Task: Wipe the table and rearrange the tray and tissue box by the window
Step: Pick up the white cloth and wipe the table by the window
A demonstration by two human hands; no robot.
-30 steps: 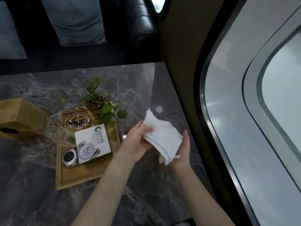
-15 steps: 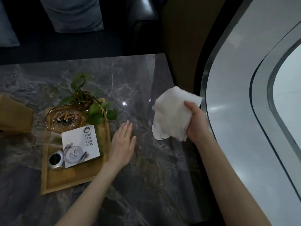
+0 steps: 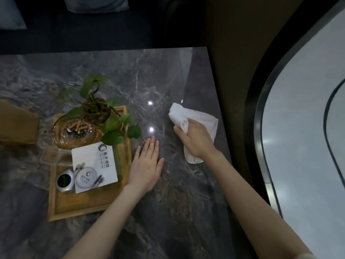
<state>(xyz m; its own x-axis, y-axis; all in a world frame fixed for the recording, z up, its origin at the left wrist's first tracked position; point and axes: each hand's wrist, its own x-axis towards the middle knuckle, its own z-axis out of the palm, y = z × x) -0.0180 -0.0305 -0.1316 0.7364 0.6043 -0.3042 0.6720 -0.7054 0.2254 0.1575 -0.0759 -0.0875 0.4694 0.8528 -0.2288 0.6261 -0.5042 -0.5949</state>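
My right hand (image 3: 196,139) presses a white cloth (image 3: 197,118) flat onto the dark marble table (image 3: 168,212) near its right edge by the window. Flat on the table, palm down and fingers together, lies my left hand (image 3: 147,165), touching the right rim of the wooden tray (image 3: 78,206). The tray carries a glass ashtray (image 3: 76,131) with cigarette butts, a potted green plant (image 3: 100,113), a white card (image 3: 95,165) and a small round silver object (image 3: 64,181). A wooden tissue box (image 3: 16,124) stands at the far left, partly cut off.
A curved window (image 3: 306,128) with a dark frame runs along the right of the table. A dark sofa with grey cushions (image 3: 97,4) lies beyond the table's far edge. A brown wall panel (image 3: 229,53) stands between table and window.
My left hand let go of the cloth and came down flat beside the tray. My right hand carried the cloth to the right and lowered it onto the table.
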